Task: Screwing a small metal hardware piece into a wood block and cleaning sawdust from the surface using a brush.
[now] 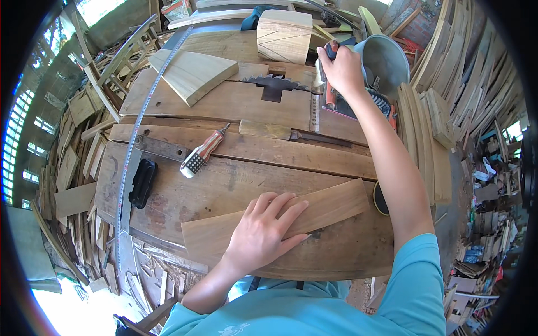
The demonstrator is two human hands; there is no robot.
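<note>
My left hand point(267, 227) lies flat, fingers spread, on a thin, slightly curved wooden board point(336, 205) near the table's front edge. At the far right, my right hand point(343, 68) is closed round a tool with a dark and red handle point(332, 51); its working end is mostly hidden. Close below that hand are an orange-red handle point(329, 96) and a black ribbed object point(379, 103). A grey metal bucket point(386, 60) stands just right of the hand. To its left, a toothed circular saw blade point(274, 85) sticks up through the wooden tabletop.
Mid-table lie a screwdriver point(196, 161), a wooden-handled chisel point(266, 129) and a black case point(143, 183). A long measuring strip point(132, 134) runs down the left side. Behind are a wedge-shaped board point(196, 73) and a wood block point(284, 36). Stacked planks point(417, 140) border the right edge.
</note>
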